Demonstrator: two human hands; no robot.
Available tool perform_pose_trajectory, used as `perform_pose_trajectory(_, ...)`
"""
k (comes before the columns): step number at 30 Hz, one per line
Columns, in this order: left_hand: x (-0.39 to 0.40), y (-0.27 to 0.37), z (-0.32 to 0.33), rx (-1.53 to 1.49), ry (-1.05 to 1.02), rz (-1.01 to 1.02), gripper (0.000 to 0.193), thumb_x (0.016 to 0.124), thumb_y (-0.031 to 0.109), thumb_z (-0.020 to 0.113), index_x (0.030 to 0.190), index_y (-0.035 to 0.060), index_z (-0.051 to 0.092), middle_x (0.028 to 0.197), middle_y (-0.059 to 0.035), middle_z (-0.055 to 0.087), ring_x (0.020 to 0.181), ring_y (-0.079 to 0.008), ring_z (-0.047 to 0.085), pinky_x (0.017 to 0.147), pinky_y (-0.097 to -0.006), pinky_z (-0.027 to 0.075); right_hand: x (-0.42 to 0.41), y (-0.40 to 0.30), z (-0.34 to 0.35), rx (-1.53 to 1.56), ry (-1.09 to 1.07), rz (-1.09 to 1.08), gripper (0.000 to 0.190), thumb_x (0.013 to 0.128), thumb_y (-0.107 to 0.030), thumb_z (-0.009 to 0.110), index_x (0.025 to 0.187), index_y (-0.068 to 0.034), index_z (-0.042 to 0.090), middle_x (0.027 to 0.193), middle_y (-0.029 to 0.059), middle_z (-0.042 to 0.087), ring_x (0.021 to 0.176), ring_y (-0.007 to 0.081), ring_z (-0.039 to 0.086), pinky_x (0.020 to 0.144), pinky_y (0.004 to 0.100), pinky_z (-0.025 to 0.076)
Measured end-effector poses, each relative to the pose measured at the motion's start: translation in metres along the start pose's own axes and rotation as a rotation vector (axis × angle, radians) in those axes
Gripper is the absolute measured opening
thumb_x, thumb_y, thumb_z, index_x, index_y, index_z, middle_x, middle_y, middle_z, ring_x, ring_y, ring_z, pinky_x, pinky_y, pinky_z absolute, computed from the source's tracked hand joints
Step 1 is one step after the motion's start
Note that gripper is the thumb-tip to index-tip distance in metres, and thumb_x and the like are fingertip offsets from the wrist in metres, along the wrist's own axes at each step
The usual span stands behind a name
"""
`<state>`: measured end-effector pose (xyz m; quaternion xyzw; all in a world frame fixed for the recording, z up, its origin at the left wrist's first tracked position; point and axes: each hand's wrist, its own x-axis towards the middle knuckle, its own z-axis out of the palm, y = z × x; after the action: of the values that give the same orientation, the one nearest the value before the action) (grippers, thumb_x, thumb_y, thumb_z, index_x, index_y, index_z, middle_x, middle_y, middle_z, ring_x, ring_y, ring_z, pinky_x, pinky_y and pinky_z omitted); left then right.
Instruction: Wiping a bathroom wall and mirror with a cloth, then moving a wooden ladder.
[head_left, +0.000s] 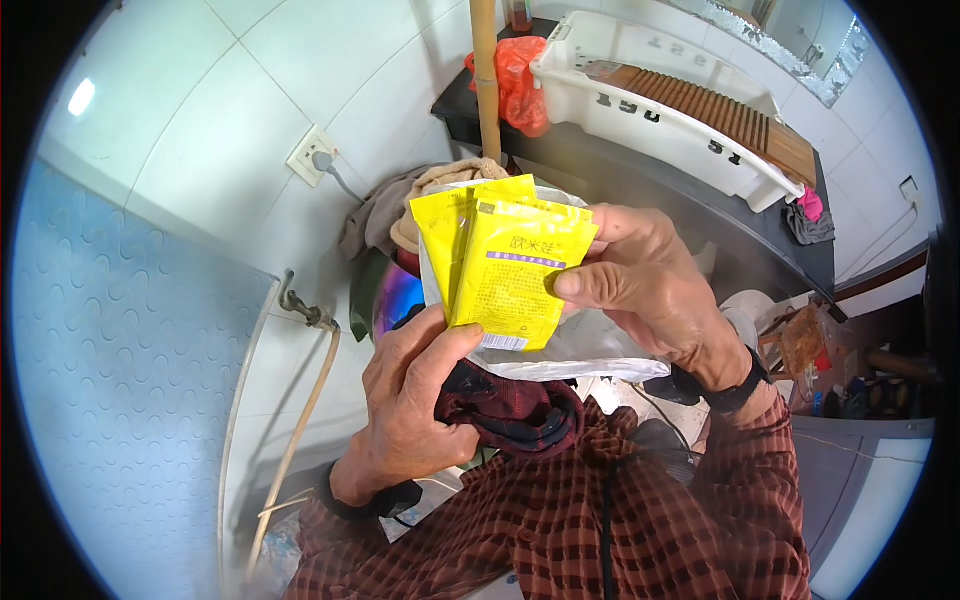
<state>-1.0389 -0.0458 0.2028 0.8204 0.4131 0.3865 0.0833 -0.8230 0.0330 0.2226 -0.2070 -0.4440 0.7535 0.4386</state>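
Observation:
My right hand (652, 289) pinches several yellow sachets (517, 281) near their right edge, thumb in front. They bear printed writing and overlap in a loose fan. Fingertips of my left hand (420, 405) meet the sachets' lower left corner. That same hand also has a dark red and black cloth (517, 409) bunched between its thumb and fingers. Behind the sachets spreads a whitish plastic bag (600, 364), partly covered by them and by my right hand. How the bag is held is hidden.
A white plastic crate (652, 150) with a ribbed wooden washboard (697, 105) stands on a dark counter (585, 157). A red plastic bag (521, 82) hangs beside a bamboo pole (485, 75). At left are a wall tap (304, 307), a plugged socket (311, 155) and a blue panel (135, 360). Clothes (382, 210) lie behind the sachets.

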Motion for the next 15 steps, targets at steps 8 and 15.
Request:
perform_pose_trajectory(8,-0.006,-0.002,0.006,-0.043,0.036,-0.029,0.080,0.042,0.000,0.064,0.121,0.0041,0.049,0.119,-0.0198,0.051,0.101,-0.0328,0.052,0.084,-0.0418,0.042,-0.007,-0.002,0.002,-0.160,0.008,-0.049,0.026,0.077,0.003,0.067,0.102,0.003,0.064,0.100,0.0123,0.066,0.089,0.0184,0.063,0.079,0.0306,0.053)
perform_pose_trajectory(15,-0.008,0.006,0.003,-0.020,0.004,-0.026,0.083,0.042,0.000,0.063,0.123,0.0045,0.047,0.119,-0.0190,0.051,0.097,-0.0325,0.052,0.081,-0.0413,0.042,-0.015,-0.004,0.006,-0.179,0.010,-0.055,0.027,0.076,0.003,0.067,0.103,0.002,0.064,0.100,0.0117,0.066,0.090,0.0176,0.063,0.080,0.0305,0.052)
